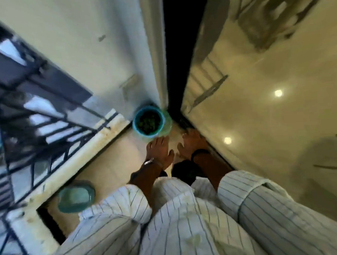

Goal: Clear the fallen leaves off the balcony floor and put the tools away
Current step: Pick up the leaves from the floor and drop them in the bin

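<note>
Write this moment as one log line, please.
left hand: open, empty | right hand: open, empty | both reach toward floor near teal pot | tools: none visible

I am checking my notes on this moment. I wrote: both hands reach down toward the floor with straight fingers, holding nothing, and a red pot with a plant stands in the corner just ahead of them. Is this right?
Not quite: the pot is teal, not red, as the head view shows. The rest stands: the left hand and right hand reach down toward the floor with straight fingers, holding nothing, and the pot with a plant stands in the corner just ahead of them.
</note>
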The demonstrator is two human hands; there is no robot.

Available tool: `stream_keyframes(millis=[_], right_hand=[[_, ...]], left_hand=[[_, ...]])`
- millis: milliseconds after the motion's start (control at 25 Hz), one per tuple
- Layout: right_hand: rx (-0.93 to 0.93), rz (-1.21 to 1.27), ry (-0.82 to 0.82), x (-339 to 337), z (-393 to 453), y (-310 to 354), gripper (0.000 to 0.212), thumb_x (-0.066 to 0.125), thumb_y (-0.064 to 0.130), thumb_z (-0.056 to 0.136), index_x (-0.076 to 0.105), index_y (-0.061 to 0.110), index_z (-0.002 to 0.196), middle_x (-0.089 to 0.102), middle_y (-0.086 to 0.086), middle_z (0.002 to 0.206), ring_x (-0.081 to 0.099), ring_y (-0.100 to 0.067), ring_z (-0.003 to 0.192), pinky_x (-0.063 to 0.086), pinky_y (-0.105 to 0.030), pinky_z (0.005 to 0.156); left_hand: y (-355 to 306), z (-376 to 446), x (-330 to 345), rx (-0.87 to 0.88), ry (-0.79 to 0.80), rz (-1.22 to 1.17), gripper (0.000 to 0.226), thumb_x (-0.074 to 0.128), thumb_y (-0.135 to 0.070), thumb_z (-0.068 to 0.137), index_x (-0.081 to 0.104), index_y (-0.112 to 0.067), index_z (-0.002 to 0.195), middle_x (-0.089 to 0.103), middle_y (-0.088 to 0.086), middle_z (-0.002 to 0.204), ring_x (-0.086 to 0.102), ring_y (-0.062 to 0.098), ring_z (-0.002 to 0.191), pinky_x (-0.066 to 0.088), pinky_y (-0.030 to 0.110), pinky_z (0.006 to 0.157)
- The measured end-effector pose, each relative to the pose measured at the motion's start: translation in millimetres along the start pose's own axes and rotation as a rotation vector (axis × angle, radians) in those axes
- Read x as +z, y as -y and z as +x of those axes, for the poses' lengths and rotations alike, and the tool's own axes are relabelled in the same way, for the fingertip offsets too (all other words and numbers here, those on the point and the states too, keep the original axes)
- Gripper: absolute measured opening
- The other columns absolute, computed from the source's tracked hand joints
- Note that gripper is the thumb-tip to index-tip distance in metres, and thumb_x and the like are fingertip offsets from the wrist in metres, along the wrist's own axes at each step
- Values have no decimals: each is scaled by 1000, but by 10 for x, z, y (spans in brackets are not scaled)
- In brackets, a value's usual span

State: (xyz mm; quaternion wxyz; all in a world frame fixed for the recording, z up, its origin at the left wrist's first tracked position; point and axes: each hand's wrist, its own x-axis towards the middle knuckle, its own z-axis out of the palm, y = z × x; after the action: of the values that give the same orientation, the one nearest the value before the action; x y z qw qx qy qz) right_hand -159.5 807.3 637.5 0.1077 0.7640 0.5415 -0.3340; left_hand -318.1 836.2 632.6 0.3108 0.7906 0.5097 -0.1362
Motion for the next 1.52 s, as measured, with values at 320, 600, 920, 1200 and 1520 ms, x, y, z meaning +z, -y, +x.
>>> stream_keyframes(millis=[320, 600, 920, 1200, 1520], right_hand=[[472, 252, -216, 55, -872, -547, 82, 42, 62, 93, 10, 25, 159, 10, -8, 166, 7, -32, 152, 12, -60, 118], [999, 591, -321, 1118, -2345, -831, 81, 46, 54, 93, 9, 25, 159, 9, -8, 166, 7, -29, 153, 10, -60, 118], [1490, 973, -457, 2654, -4312, -1516, 79, 45, 53, 94, 11, 23, 159, 11, -10, 165, 9, -32, 151, 12, -61, 117], [1818, 1153, -508, 3938, -5997, -2139, 76, 44, 54, 94, 15, 24, 158, 16, -8, 163, 13, -32, 150, 17, -57, 116], [1886, 1325, -338, 4640, -6707, -2522, 79, 52, 50, 91, 16, 24, 157, 12, -7, 164, 9, -31, 151, 17, -58, 117]], left_hand=[[-711, 192, -181, 522, 84, 641, 84, 70, -49, 69, 54, -11, 142, 45, 19, 152, 34, 44, 144, 35, 61, 110], [-1644, -623, 826, 1025, 387, 722, 78, 47, -39, 98, 8, -14, 160, -1, 9, 168, -1, 31, 155, 14, 49, 122], [-2636, -2251, 2358, 1504, 558, 913, 80, 48, -36, 97, 4, -13, 161, -1, 9, 169, 4, 26, 155, 11, 38, 125], [-3828, -3987, 3780, 1839, 593, 899, 79, 44, -42, 93, 16, -7, 159, 15, 13, 166, 14, 31, 154, 16, 42, 125], [-4586, -4834, 5088, 1908, 723, 1039, 81, 46, -45, 97, 8, -11, 160, 8, 11, 168, 7, 30, 155, 8, 41, 124]])
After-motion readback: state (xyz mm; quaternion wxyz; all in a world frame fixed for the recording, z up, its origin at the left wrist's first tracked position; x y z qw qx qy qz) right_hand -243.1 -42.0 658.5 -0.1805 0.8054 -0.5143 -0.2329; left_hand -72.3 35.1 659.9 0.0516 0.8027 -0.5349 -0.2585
